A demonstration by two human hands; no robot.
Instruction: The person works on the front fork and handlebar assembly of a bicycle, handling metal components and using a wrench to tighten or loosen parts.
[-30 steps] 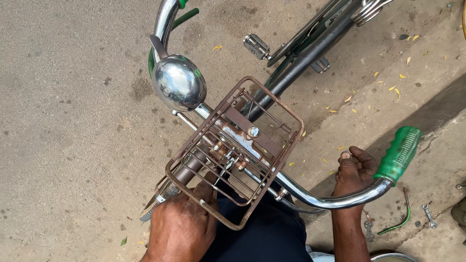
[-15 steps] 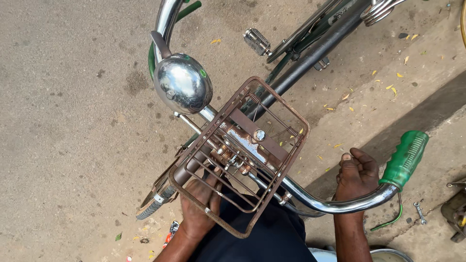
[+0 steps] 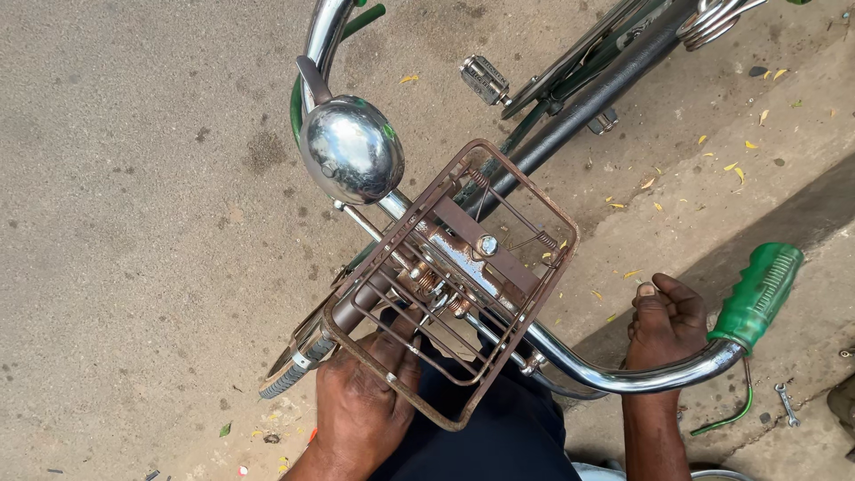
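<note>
I look down on a bicycle's front end. My left hand [image 3: 361, 405] reaches under a rusty brown wire carrier rack [image 3: 454, 276], its fingers curled against the rack's lower bars near the front tyre [image 3: 289, 379]. My right hand [image 3: 663, 325] is closed round the chrome handlebar [image 3: 614, 374], just beside the green rubber grip [image 3: 757, 294]. A shiny chrome headlamp dome [image 3: 350, 150] sits ahead of the rack. A bolt head [image 3: 487, 244] shows on the rack's centre plate.
The black frame tube [image 3: 588, 98] and a pedal [image 3: 485, 78] stretch to the upper right over grey pavement. A small spanner [image 3: 785, 403] lies on the ground at the lower right. Yellow leaves dot the concrete [image 3: 739, 169].
The view has shifted slightly. My left hand has slid further under the rack, its fingers now against the lower bars. My right hand stays on the handlebar.
</note>
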